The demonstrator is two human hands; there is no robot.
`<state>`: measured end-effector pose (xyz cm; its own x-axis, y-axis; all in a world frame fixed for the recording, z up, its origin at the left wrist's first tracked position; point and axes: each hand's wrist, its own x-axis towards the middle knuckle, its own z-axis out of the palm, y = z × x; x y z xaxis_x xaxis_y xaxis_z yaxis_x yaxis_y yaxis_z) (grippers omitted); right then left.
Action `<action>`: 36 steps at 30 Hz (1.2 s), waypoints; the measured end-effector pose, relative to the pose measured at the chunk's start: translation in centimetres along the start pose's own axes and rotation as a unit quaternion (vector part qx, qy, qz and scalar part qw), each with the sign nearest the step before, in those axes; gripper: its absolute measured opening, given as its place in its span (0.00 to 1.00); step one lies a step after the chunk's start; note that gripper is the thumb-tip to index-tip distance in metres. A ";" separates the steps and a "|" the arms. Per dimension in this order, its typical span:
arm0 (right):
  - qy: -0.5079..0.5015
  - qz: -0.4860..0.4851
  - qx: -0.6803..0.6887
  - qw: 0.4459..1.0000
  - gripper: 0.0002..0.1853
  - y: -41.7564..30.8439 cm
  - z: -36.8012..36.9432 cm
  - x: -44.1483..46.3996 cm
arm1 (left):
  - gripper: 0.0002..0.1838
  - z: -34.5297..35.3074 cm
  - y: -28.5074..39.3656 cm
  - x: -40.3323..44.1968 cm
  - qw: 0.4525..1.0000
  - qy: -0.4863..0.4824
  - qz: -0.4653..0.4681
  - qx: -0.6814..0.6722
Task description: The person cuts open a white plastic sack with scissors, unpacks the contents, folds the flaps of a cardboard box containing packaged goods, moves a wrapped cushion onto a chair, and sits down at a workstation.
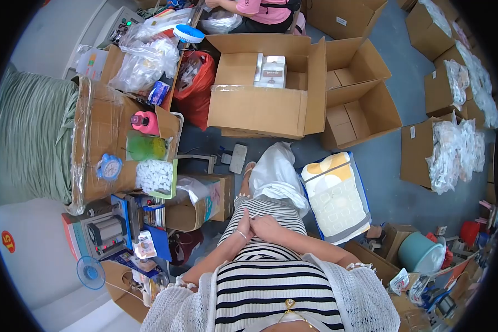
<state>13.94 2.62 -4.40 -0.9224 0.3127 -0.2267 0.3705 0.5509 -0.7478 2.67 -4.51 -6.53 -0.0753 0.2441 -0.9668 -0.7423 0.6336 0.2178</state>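
Observation:
My left hand (244, 225), with a bracelet at its wrist, rests over my striped lap with its fingers closed. Against it lies my right hand (265, 227), its fingers curled in. Between the fingertips of both hands shows a small white piece (254, 215), too small to name. A white plastic sack (275, 176) stands just past my knees. To the left, a green tray (174, 180) holds many small white parts (153, 175) on a cardboard-covered stand. A blue clock (109, 167) and a green pouch (144, 146) sit beside it.
A large open carton (257, 108) with a white box (272, 72) inside stands ahead. Two open cartons (365, 113) adjoin it. On my right is a padded stool (337, 196). A bench machine (106, 232) sits at left. A person in pink (263, 10) works ahead.

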 end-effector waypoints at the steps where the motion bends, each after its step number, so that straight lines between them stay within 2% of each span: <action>1: -0.058 0.008 0.040 0.997 0.13 0.8 -0.4 0.9 | 0.41 -0.1 0.8 0.8 0.999 -0.013 -0.043 0.022; 2: -0.115 0.015 0.079 0.990 0.13 1.5 -0.8 1.9 | 0.42 -0.3 1.9 1.6 0.995 -0.027 -0.085 0.045; 3: -0.107 0.048 0.065 0.991 0.13 2.0 -1.1 2.8 | 0.43 -0.2 2.7 2.4 0.988 0.036 -0.084 0.126; 5: -0.032 0.087 0.094 0.991 0.12 3.7 -1.1 4.7 | 0.42 -1.0 4.4 4.8 0.988 -0.108 -0.094 0.066; 6: 0.056 0.064 0.124 0.989 0.10 4.2 -1.9 6.2 | 0.40 -0.6 6.2 5.5 0.985 -0.141 -0.093 0.033; 8: 0.012 0.179 0.113 0.977 0.09 6.7 -3.7 9.6 | 0.40 0.5 9.4 7.7 0.985 -0.147 -0.084 -0.026; 9: 0.049 0.223 0.112 0.967 0.08 9.6 -3.0 11.9 | 0.40 0.8 11.3 9.5 0.975 -0.187 -0.090 -0.078; 11: 0.222 0.201 0.128 0.945 0.07 16.0 -4.0 17.5 | 0.38 2.0 15.4 12.0 0.985 -0.133 -0.032 -0.109; 12: 0.229 0.276 0.061 0.931 0.07 18.9 -6.1 20.5 | 0.35 2.2 17.4 13.8 0.985 -0.113 -0.020 -0.129; 13: 0.306 0.250 -0.007 0.919 0.07 23.5 -7.4 23.7 | 0.35 2.1 19.1 16.1 0.985 -0.112 -0.031 -0.130; 14: 0.335 0.263 -0.056 0.903 0.07 25.9 -10.3 26.4 | 0.33 1.7 20.3 18.2 0.989 -0.103 -0.007 -0.106; 15: 0.362 0.308 -0.008 0.880 0.07 28.5 -13.0 29.2 | 0.32 1.1 21.2 20.2 0.992 -0.094 0.018 -0.080; 17: 0.424 0.339 -0.051 0.839 0.07 33.9 -16.8 33.7 | 0.26 -0.3 23.0 22.9 0.993 -0.093 0.018 -0.069; 18: 0.405 0.388 -0.093 0.822 0.06 35.3 -19.0 35.7 | 0.25 -1.0 23.7 23.7 0.995 -0.089 0.021 -0.049; 20: 0.422 0.368 -0.172 0.810 0.07 40.6 -20.0 38.2 | 0.23 -2.3 24.9 24.4 0.997 -0.069 0.019 -0.032; 22: 0.382 0.397 -0.163 0.819 0.07 43.7 -20.2 39.3 | 0.22 -3.9 25.2 25.4 0.997 -0.060 0.044 0.036; 24: 0.339 0.423 -0.155 0.826 0.07 45.3 -19.7 39.1 | 0.20 -5.1 25.5 26.1 0.997 -0.059 0.040 0.040; 26: 0.288 0.375 -0.199 0.858 0.05 45.5 -19.4 37.5 | 0.19 -5.5 25.8 26.3 0.992 0.006 0.092 0.084; 29: 0.273 0.336 -0.207 0.877 0.06 37.7 -22.0 34.5 | 0.28 -2.6 28.5 23.4 0.984 0.033 0.169 0.037; 30: 0.249 0.351 -0.204 0.879 0.06 34.6 -22.4 32.9 | 0.33 -1.7 29.2 22.3 0.978 0.027 0.207 0.019; 31: 0.225 0.365 -0.199 0.881 0.06 31.7 -22.1 31.0 | 0.34 -0.8 29.8 21.1 0.973 0.024 0.230 0.008; 32: 0.221 0.324 -0.224 0.892 0.06 29.5 -20.7 28.4 | 0.35 -0.1 30.3 19.8 0.967 0.022 0.254 -0.002; 34: 0.203 0.317 -0.142 0.916 0.06 24.1 -17.5 24.8 | 0.35 0.6 30.3 18.2 0.964 0.020 0.263 -0.032; 36: 0.130 0.354 -0.087 0.922 0.06 22.0 -11.8 21.7 | 0.32 0.6 29.9 17.4 0.964 -0.012 0.245 -0.101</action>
<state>3.40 30.67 -18.37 -0.3934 0.8039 -0.4460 0.9029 0.2464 -0.3522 -20.44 19.18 -16.70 -0.4367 0.4961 -0.7505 -0.7357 0.2831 0.6153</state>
